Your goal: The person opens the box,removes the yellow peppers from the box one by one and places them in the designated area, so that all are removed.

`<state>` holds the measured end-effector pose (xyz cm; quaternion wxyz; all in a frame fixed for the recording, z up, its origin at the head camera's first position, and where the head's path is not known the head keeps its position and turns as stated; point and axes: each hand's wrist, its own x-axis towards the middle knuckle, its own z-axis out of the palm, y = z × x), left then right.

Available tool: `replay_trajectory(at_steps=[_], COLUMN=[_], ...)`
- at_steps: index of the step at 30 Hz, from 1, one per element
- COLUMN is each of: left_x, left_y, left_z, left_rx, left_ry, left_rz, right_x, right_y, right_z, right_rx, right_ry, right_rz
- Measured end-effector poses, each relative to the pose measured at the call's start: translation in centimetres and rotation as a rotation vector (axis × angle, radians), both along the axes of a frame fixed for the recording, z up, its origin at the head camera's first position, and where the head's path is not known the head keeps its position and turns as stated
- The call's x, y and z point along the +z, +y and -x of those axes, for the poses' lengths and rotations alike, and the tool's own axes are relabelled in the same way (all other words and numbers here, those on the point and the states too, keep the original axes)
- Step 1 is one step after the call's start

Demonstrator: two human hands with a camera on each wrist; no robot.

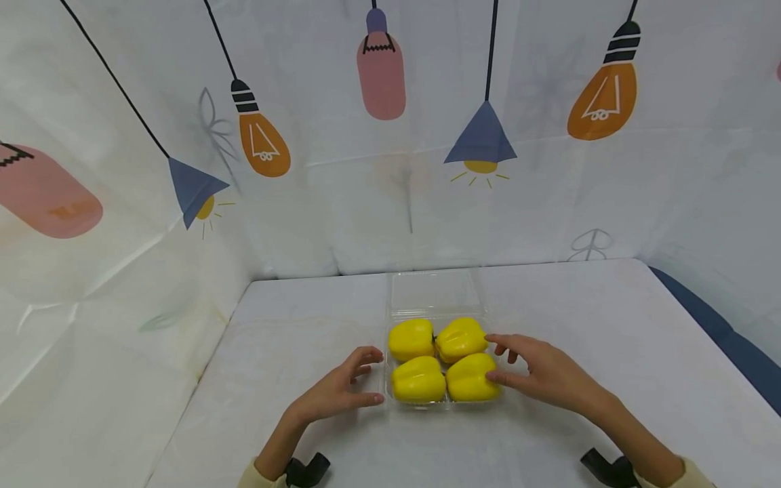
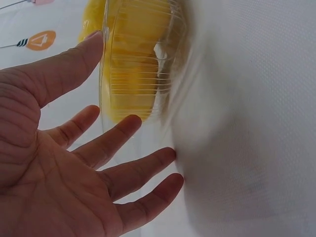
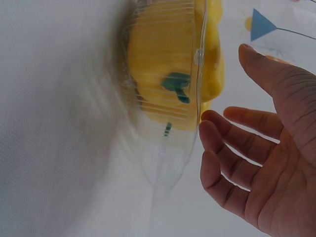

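Several yellow bell peppers point(image 1: 418, 380) sit in two rows inside a clear plastic clamshell box point(image 1: 436, 316), its lid point(image 1: 434, 291) laid back flat behind it. Beside the box's left wall is my left hand point(image 1: 342, 386), fingers spread and thumb tip right at the rim. My right hand point(image 1: 543, 369) is at the right side, its thumb and fingertips overlapping the peppers there in the head view. In the right wrist view a green stem point(image 3: 177, 85) shows through the ribbed wall, and the fingers point(image 3: 212, 133) are loosely bent near the rim.
The box stands on a white-covered table point(image 1: 305, 318). Behind and left of it hangs a white cloth point(image 1: 342, 203) printed with lamps and bulbs. A dark blue shape point(image 1: 714, 312) lies past the table's right edge. Black wrist mounts point(image 1: 308, 470) sit on both forearms.
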<state>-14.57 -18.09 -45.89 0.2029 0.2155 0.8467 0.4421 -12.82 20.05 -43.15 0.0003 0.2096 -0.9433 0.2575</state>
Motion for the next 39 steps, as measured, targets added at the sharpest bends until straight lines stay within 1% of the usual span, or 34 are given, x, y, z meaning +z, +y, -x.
replay_trajectory(at_steps=[7,12,19,24,28,39], left_x=[0.0,0.0,0.2,0.2,0.0,0.0], left_y=[0.0,0.0,0.0,0.1,0.0,0.0], left_z=[0.1,0.1,0.0,-0.1,0.0,0.1], left_rx=[-0.004,-0.006,0.005,0.005,0.003,0.004], left_ry=[0.008,-0.002,-0.027,-0.024,-0.014,-0.018], left_rz=[-0.001,-0.005,-0.002,0.005,0.009,0.015], right_x=[0.1,0.2,-0.2,-0.1,-0.1,-0.6], right_y=[-0.5,-0.9,-1.3,-1.8,-2.1,-2.3], right_z=[-0.4,-0.6,-0.7,-0.7,-0.7,-0.7], right_rx=[0.026,-0.006,-0.034,-0.056,-0.076,-0.040], right_ry=[0.008,0.010,0.033,0.004,-0.027,0.029], right_rz=[-0.009,-0.026,-0.067,-0.111,-0.131,-0.144])
